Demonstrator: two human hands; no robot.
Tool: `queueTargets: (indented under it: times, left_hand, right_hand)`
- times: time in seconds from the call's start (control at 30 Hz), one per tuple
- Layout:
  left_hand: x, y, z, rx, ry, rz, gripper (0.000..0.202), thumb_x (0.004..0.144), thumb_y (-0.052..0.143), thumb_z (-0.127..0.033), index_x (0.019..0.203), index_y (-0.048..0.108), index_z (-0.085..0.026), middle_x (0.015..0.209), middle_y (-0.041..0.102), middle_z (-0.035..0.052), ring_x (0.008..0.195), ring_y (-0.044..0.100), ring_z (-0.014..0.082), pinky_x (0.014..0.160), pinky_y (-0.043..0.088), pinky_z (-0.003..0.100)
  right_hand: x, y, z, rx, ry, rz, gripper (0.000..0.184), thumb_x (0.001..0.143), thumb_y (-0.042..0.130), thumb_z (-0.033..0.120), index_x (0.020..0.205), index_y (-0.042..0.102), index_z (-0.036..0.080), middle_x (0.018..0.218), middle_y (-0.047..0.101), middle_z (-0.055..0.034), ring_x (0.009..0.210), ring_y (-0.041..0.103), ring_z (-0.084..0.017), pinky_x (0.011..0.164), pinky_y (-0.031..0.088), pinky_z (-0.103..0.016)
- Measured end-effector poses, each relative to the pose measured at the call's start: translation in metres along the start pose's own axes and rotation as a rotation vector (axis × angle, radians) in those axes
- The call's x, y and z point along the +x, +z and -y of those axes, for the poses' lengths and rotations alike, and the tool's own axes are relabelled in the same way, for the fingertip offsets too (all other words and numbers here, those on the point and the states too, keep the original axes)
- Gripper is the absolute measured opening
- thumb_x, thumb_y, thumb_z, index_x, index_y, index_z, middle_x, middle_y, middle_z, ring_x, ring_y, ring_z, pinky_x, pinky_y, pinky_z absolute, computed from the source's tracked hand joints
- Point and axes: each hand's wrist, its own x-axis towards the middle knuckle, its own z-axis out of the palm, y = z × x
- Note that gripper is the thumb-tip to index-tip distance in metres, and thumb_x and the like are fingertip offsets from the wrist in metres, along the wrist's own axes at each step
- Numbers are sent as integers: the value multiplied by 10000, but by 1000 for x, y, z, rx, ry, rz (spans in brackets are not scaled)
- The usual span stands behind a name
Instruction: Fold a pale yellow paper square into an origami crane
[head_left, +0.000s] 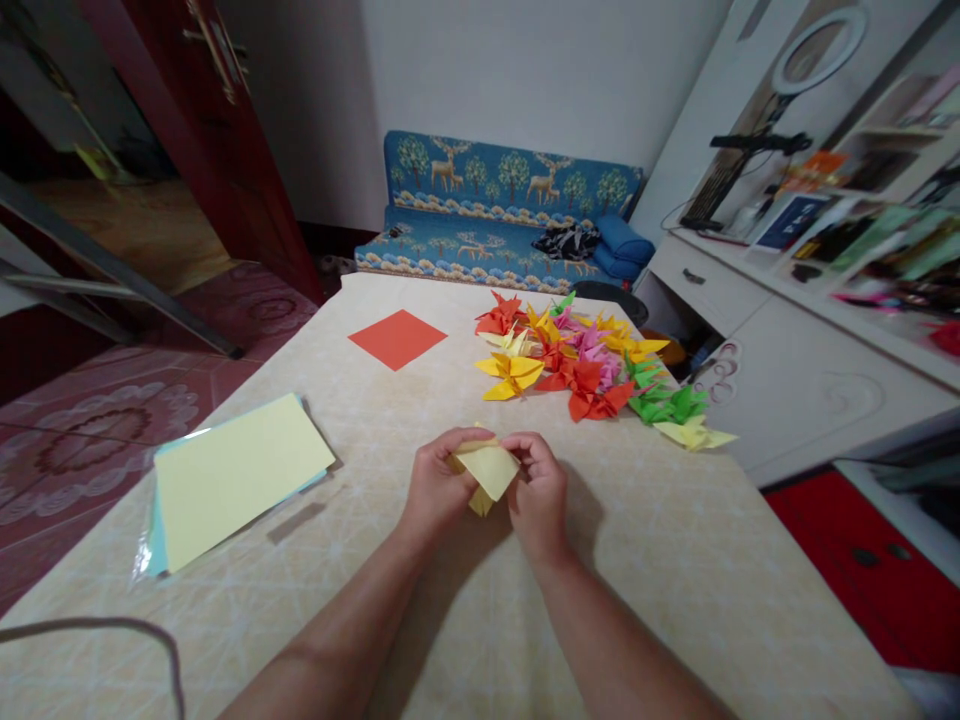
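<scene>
Both my hands meet over the middle of the table, pinching a partly folded piece of pale yellow paper. My left hand grips its left side with curled fingers. My right hand holds its right edge, thumb and fingers pressed on the fold. The paper is lifted slightly off the beige tablecloth.
A stack of paper sheets, pale yellow on top, lies at the left. A red square sheet rests farther back. A heap of folded paper flowers in several colours spreads at the back right. A dark cable curves at the near left. White cabinets stand right.
</scene>
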Motion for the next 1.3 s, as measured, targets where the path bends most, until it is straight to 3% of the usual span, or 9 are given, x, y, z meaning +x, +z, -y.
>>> queueTargets:
  times: [0.2,0.47,0.6,0.73,0.9,1.07,1.3]
  left_hand:
    - [-2,5,4,-60,-4,-39,326,523,755,-87,839,714,-153,866,703,59,736,636,167,663,496,247]
    - [-5,12,2,-131,-33,-88,340,501,801,-134,830,717,-151,839,710,62,697,638,169,638,502,258]
    - [-4,11,1,-157,-44,-87,306,515,795,-145,813,722,-145,803,712,57,669,632,155,622,496,244]
    - [4,0,4,-169,-141,-33,263,572,762,-169,827,721,-123,759,708,58,597,612,125,570,473,216]
    - [14,-15,7,-282,-337,111,335,611,762,-240,910,691,-109,726,710,76,563,624,144,528,462,222]
    - [14,-17,5,-332,-348,141,301,606,781,-224,862,681,-104,699,704,58,555,620,128,530,463,210]
    - [13,-15,4,-256,-337,102,297,593,789,-233,829,676,-93,671,690,51,544,609,127,518,452,211]
  right_hand:
    - [-2,4,4,135,133,-69,151,681,593,175,830,590,196,766,626,-12,673,572,-152,585,458,-239]
    - [-4,6,1,183,149,-110,136,700,610,184,832,597,212,752,614,2,658,564,-150,573,452,-239]
    - [-5,5,4,108,94,-115,122,715,601,178,830,602,220,771,620,3,723,576,-166,638,455,-254]
    - [-6,-1,14,56,34,-5,131,763,588,238,883,621,195,853,632,-22,811,577,-182,709,443,-268]
    - [-3,-6,15,265,89,46,287,889,445,364,892,670,187,814,641,-26,759,567,-157,692,427,-257]
    - [1,-8,8,258,237,151,165,794,628,325,896,678,207,762,635,7,662,538,-119,606,403,-215]
    - [3,-12,5,243,248,181,139,773,642,271,885,685,200,798,662,-7,702,575,-134,624,423,-218]
